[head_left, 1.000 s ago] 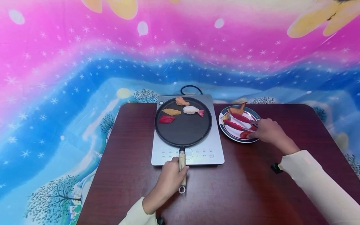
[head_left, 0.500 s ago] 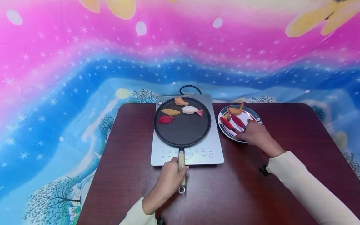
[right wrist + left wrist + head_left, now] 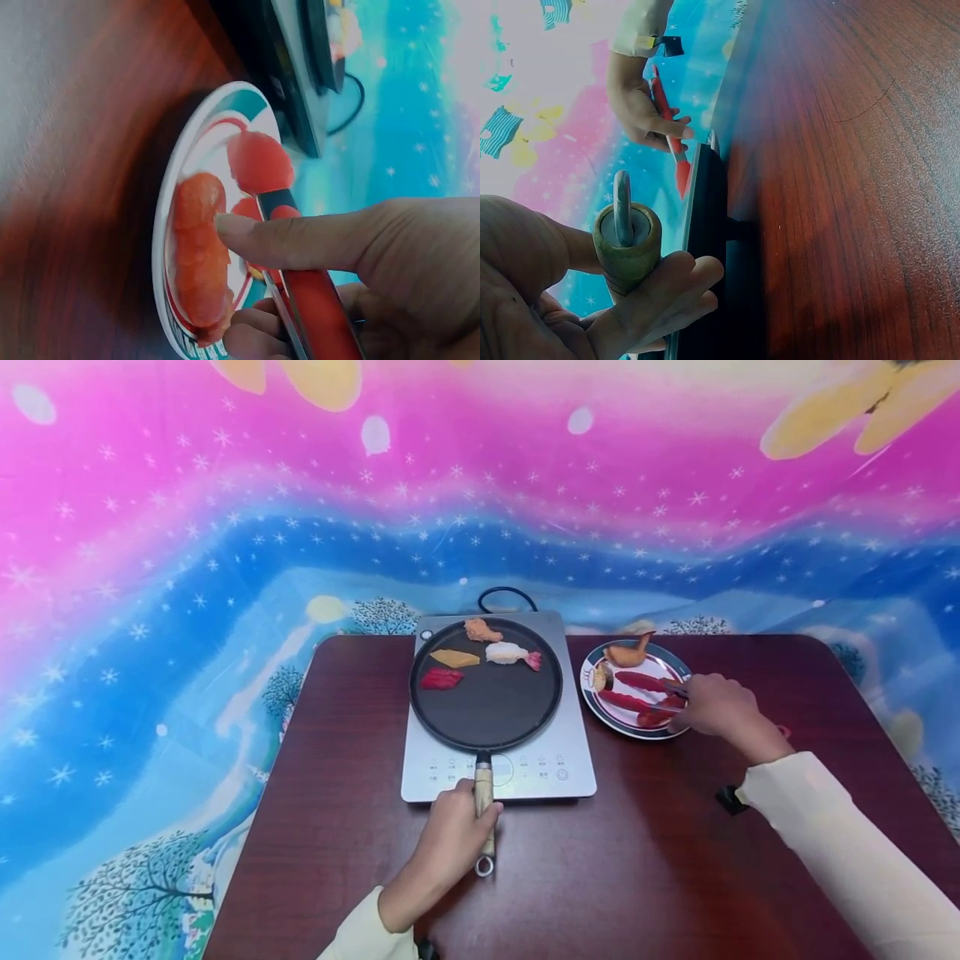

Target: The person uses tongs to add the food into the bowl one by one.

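My left hand [image 3: 450,835] grips the wooden handle [image 3: 485,787] of a black frying pan [image 3: 495,714]; the left wrist view shows its fingers round the handle [image 3: 626,247]. My right hand [image 3: 720,710] holds red-tipped tongs [image 3: 637,681], their arms spread over a plate [image 3: 637,733]. A small round yellowish-brown piece [image 3: 602,677] lies beside the tong tips. Behind it sits a brown, golden piece with an upturned end [image 3: 626,653]. In the right wrist view an orange-red ridged piece [image 3: 199,240] lies along the near side of the plate, next to my thumb.
The pan stands on a silver induction cooker [image 3: 577,764] with a black cord [image 3: 507,589] behind. In the pan lie a brown crumbly piece [image 3: 482,630], a yellow slice [image 3: 455,657], a white shrimp-like piece with pink tail [image 3: 510,653] and a red slice [image 3: 441,678].
My right hand and the tongs went left and nearer, with the tongs turned, then back to the right. The food on the plate shows no clear shift. My left hand stays on the handle.
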### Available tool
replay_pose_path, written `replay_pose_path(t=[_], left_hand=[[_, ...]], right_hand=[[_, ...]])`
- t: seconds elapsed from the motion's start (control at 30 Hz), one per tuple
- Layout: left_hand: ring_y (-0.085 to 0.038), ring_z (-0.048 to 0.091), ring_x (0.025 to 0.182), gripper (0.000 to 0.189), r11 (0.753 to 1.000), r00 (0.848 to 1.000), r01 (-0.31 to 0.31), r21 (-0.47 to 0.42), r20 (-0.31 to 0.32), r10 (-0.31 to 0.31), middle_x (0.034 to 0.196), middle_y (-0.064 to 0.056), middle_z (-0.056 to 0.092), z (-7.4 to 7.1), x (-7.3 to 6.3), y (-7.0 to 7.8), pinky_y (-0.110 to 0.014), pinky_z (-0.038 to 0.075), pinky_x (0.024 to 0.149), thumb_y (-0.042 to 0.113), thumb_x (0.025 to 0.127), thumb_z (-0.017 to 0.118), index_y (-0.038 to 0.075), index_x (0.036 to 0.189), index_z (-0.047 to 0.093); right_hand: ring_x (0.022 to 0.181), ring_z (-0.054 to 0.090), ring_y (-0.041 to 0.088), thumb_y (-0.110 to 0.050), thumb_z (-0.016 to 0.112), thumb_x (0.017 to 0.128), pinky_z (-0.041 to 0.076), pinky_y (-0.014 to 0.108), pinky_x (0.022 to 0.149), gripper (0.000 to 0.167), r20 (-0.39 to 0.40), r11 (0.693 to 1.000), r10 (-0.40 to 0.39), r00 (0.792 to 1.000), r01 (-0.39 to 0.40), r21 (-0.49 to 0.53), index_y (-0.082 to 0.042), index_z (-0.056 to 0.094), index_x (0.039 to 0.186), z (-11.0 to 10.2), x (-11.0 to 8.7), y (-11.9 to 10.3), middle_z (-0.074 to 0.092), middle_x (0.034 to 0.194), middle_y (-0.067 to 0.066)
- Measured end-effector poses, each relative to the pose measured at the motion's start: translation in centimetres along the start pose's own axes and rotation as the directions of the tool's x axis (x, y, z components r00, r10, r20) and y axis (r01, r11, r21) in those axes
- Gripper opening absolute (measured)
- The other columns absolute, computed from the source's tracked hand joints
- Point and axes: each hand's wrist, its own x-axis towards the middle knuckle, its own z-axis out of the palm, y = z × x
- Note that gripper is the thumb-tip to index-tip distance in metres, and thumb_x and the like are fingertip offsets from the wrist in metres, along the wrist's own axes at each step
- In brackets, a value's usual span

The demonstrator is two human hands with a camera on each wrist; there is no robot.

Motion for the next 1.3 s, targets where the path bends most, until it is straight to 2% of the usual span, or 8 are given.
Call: replay_pose_path(t=[0.2, 0.33, 0.43, 0.53, 0.83, 0.97, 1.13, 1.3], left_hand=[[-0.007, 0.054, 0.048, 0.031, 1.0, 1.0, -0.007, 0.012, -0.002, 0.007, 0.069, -0.005, 0.057, 0.1, 0.0, -0.2, -0.02, 0.048, 0.047, 0.015, 0.095, 0.072, -0.012, 0.101, 0.06], [-0.007, 0.054, 0.049, 0.028, 1.0, 1.0, -0.01, 0.015, -0.001, 0.01, 0.07, -0.004, 0.058, 0.1, 0.1, -0.2, -0.021, 0.048, 0.049, 0.016, 0.095, 0.072, -0.01, 0.097, 0.061], [-0.007, 0.054, 0.049, 0.027, 1.0, 1.0, -0.012, 0.015, 0.002, 0.012, 0.07, -0.004, 0.058, 0.1, 0.1, -0.2, -0.021, 0.048, 0.049, 0.016, 0.095, 0.071, -0.009, 0.096, 0.061], [-0.007, 0.054, 0.049, 0.028, 1.0, 1.0, -0.012, 0.014, 0.004, 0.012, 0.069, -0.004, 0.058, 0.1, 0.1, -0.2, -0.021, 0.048, 0.048, 0.016, 0.095, 0.071, -0.01, 0.097, 0.061], [-0.007, 0.054, 0.049, 0.029, 1.0, 1.0, -0.003, 0.014, 0.009, 0.003, 0.067, -0.003, 0.057, 0.1, 0.1, -0.2, -0.021, 0.048, 0.049, 0.016, 0.095, 0.071, -0.011, 0.099, 0.06], [-0.007, 0.054, 0.049, 0.029, 1.0, 1.0, -0.001, 0.016, 0.009, 0.001, 0.066, -0.003, 0.057, 0.0, 0.1, -0.2, -0.021, 0.048, 0.048, 0.016, 0.095, 0.071, -0.011, 0.099, 0.06], [-0.007, 0.054, 0.049, 0.028, 1.0, 1.0, -0.004, 0.022, 0.007, 0.004, 0.066, -0.002, 0.057, 0.0, 0.1, -0.1, -0.021, 0.048, 0.049, 0.016, 0.095, 0.071, -0.01, 0.098, 0.06], [-0.006, 0.054, 0.048, 0.03, 0.999, 1.0, -0.017, 0.029, 0.003, 0.017, 0.068, -0.003, 0.057, 0.0, 0.1, -0.2, -0.02, 0.048, 0.047, 0.015, 0.094, 0.071, -0.012, 0.1, 0.061]], right_hand=[[0.08, 0.056, 0.03, -0.057, 0.079, 0.082, 0.049, 0.037, 0.062, 0.068, 0.036, 1.0, -0.01, 0.999, 0.009, 0.029, 0.007, 0.072, 0.104, 0.1, 0.2, -0.6, 0.064, 0.078, 0.012], [0.09, 0.06, 0.035, -0.06, 0.075, 0.083, 0.056, 0.045, 0.072, 0.084, 0.024, 0.998, -0.032, 0.999, 0.031, 0.05, 0.012, 0.064, 0.124, 0.5, 0.5, -1.7, 0.07, 0.091, 0.02], [0.08, 0.064, 0.031, -0.058, 0.074, 0.085, 0.057, 0.042, 0.07, 0.083, 0.041, 0.998, -0.031, 0.999, 0.029, 0.062, 0.013, 0.061, 0.126, 0.7, 0.4, -2.4, 0.071, 0.086, 0.019], [0.063, 0.062, 0.022, -0.058, 0.072, 0.086, 0.053, 0.034, 0.061, 0.075, 0.058, 0.996, -0.021, 0.998, 0.016, 0.084, 0.012, 0.063, 0.11, 1.0, 0.2, -2.9, 0.065, 0.066, 0.009], [0.064, 0.061, 0.023, -0.052, 0.077, 0.084, 0.054, 0.035, 0.061, 0.051, -0.021, 0.993, -0.001, 1.0, 0.004, 0.114, -0.003, 0.07, 0.072, 2.8, 0.7, -4.3, 0.065, 0.064, 0.009], [0.078, 0.065, 0.031, -0.049, 0.081, 0.082, 0.059, 0.046, 0.069, 0.055, -0.08, 0.995, -0.006, 0.997, 0.013, 0.094, 0.005, 0.072, 0.092, 3.3, 0.8, -4.2, 0.07, 0.083, 0.018], [0.102, 0.061, 0.045, -0.05, 0.084, 0.079, 0.056, 0.059, 0.08, 0.086, -0.108, 0.998, -0.002, 0.994, 0.008, 0.059, 0.011, 0.057, 0.134, 2.6, 0.5, -2.9, 0.067, 0.118, 0.032], [0.088, 0.058, 0.038, -0.045, 0.085, 0.081, 0.051, 0.045, 0.064, 0.089, -0.049, 0.999, -0.004, 0.999, 0.006, 0.033, 0.005, 0.05, 0.146, 1.1, 0.2, -1.1, 0.067, 0.113, 0.03]])
